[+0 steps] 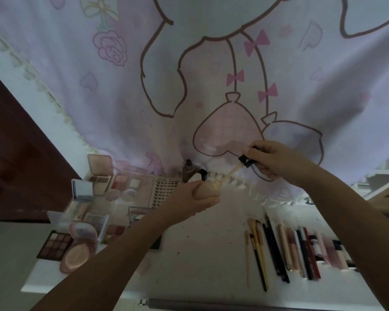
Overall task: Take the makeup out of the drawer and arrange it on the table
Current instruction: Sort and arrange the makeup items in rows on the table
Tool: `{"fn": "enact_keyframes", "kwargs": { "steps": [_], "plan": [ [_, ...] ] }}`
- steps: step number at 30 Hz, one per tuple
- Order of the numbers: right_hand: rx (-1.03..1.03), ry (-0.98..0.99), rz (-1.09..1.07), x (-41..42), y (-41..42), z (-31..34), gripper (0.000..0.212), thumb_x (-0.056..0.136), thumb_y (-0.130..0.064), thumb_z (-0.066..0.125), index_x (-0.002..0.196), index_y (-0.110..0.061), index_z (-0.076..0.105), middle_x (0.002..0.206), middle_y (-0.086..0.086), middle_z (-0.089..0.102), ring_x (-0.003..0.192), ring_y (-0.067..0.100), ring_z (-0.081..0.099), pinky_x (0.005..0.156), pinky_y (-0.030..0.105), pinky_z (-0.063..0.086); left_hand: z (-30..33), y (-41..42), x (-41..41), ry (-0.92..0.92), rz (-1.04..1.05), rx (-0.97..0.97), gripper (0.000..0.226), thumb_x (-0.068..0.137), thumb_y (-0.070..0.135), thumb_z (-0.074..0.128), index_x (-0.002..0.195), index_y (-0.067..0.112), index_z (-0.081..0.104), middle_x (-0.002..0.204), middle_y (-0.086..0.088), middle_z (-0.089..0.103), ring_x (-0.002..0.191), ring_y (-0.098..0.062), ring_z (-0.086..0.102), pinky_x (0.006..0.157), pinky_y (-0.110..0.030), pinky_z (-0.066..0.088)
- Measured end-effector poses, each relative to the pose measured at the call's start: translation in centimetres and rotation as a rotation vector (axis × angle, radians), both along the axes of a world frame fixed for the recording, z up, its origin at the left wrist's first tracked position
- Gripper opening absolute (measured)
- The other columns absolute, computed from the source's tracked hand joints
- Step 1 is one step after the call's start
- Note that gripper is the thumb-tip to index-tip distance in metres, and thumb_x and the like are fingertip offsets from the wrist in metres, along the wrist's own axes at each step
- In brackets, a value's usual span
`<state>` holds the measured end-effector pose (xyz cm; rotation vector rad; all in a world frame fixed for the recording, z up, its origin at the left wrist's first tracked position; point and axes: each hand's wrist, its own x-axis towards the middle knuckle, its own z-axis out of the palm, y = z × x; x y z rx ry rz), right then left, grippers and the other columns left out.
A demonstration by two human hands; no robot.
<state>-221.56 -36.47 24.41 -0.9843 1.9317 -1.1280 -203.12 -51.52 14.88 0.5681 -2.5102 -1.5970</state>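
Beige rounded foundation bottle, uncapped, held in left hand grip above white bench; right hand pinches black-capped dropper, tip at bottle mouth.

So the white table runs across the lower part of the frame, with a few dark specks on its bare middle. On the left sits a cluster of open palettes: a dark eyeshadow palette at the lower left edge, a round pink powder compact touching it, and a lash tray further up. Lower right, brushes and pencils lie in a row beside lip tubes (labels too blurry to read). A brown bottle stands at the back centre.
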Motion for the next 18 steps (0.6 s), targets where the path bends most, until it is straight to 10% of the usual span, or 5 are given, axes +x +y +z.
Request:
{"fn": "enact_keyframes", "kwargs": {
  "steps": [8, 18],
  "plan": [
    [-0.003, 0.009, 0.028, 0.0, -0.4, -0.3, 0.025, 0.092, -0.037, 0.054, 0.072, -0.027, 0.065, 0.049, -0.008, 0.039, 0.042, 0.010, 0.030, 0.040, 0.021, 0.026, 0.0, -0.1, -0.5, 0.015, -0.013, -0.021, 0.016, 0.075, 0.048, 0.071, 0.083, 0.050, 0.058, 0.060, 0.012, 0.063, 0.051, -0.001, 0.056, 0.049, -0.019, 0.047],
    [-0.088, -0.244, -0.181, -0.8, 1.0, -2.1, 0.022, 0.097, -0.027, 0.048, 0.087, -0.010, 0.057, 0.057, 0.000, 0.048, 0.044, 0.009, 0.038, 0.038, 0.019, 0.027, -1.9, -0.1, -0.6, 0.031, 0.008, 0.084, 0.014, 0.088, 0.036, 0.062, 0.097, 0.039, 0.052, 0.073, 0.002, 0.062, 0.060, -0.006, 0.057, 0.052, -0.022, 0.047]
  ]
}}
